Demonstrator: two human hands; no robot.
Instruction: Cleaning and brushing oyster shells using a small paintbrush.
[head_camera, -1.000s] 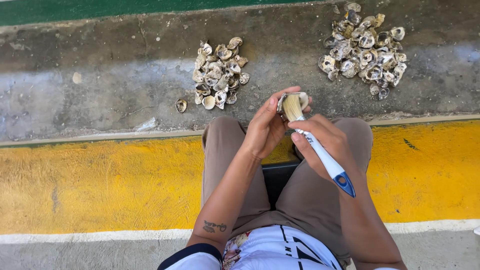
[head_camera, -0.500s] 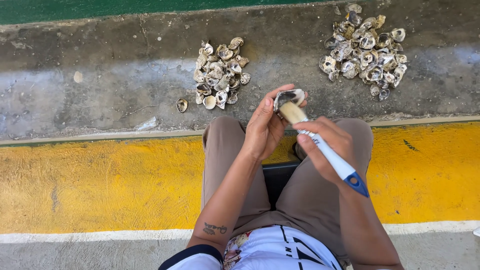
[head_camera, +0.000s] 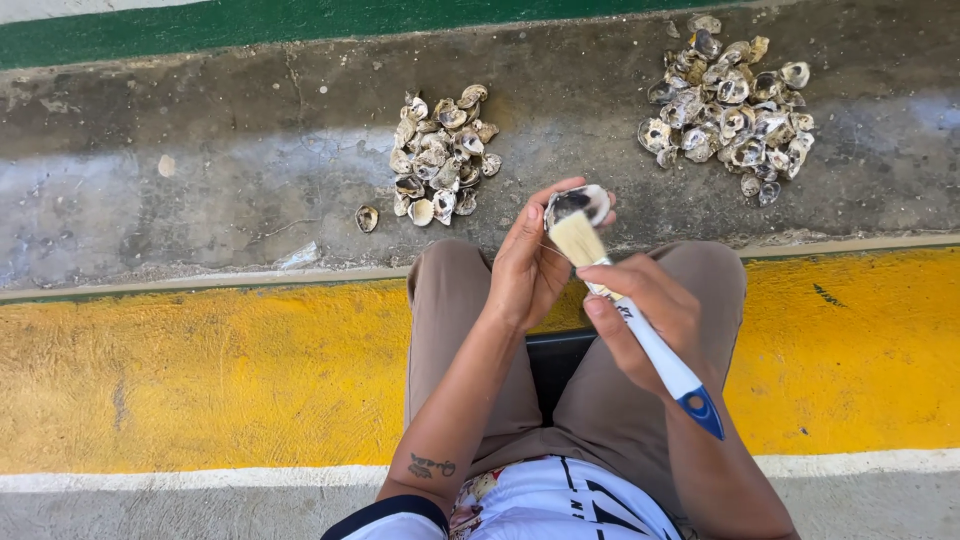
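- Left hand raised over the knees, fingers curled around one shell; shell pinched at fingertip height, hollow side up, just beyond the knees and nearer than both heaps
- Right hand closed in a firm grip on the white handle of a paintbrush; pale bristles touching the held shell's near edge; blue handle tip pointing back past the right knee
- Small shell pile on the grey concrete strip, beyond and left of the held shell; one stray shell lying apart, left of that pile
- Larger shell pile beyond and right of the held shell, well apart from the small pile
- Yellow painted band flanking the knees on both sides, nearer than the concrete strip; green stripe beyond both piles
- Brown trousers beneath both hands; dark seat edge showing between the thighs
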